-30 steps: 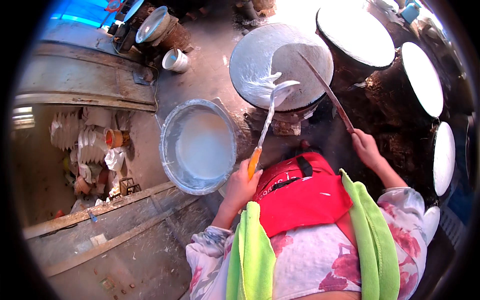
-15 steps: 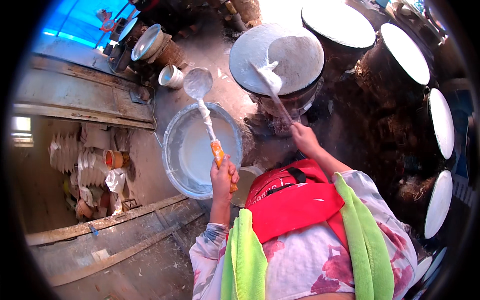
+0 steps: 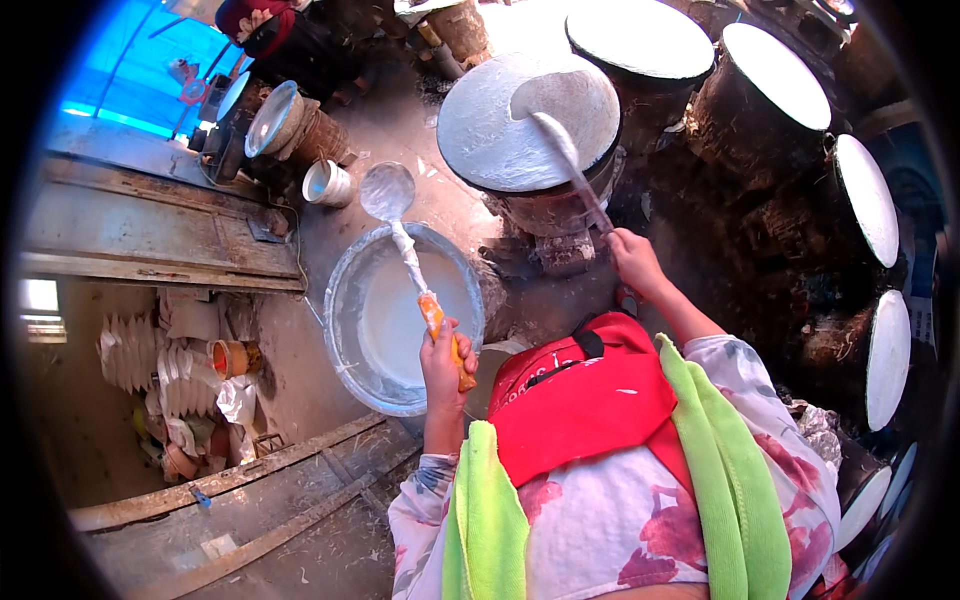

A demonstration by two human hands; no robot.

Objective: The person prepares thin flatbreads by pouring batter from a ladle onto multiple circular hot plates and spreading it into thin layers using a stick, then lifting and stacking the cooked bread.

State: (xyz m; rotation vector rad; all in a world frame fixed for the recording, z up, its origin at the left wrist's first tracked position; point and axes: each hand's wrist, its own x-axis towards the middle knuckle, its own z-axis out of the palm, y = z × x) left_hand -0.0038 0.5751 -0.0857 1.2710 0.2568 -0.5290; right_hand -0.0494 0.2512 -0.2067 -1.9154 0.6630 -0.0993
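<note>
My left hand (image 3: 447,370) is closed around the orange handle of a ladle (image 3: 387,192). White stuff coats its shaft, and its round bowl is held beyond the far rim of a large basin (image 3: 335,300) of white liquid. My right hand (image 3: 638,262) grips the near end of a long flat spatula (image 3: 572,165). The spatula's far end lies on a round, dark-rimmed pan top (image 3: 480,130), at the edge of the white layer spread there. A greyer, thinly coated patch shows at the far right of that top.
More drum-like stoves with white round tops (image 3: 645,35) curve along the right side. A small white bucket (image 3: 328,184) stands beyond the basin. Wooden boards (image 3: 150,225) run along the left. At the upper left, another person (image 3: 285,40) is partly visible.
My right hand has swept the spatula toward the far right of the pan top. The white layer covers more of it, and the clump at the spatula has spread out. The ladle stays nearly still.
</note>
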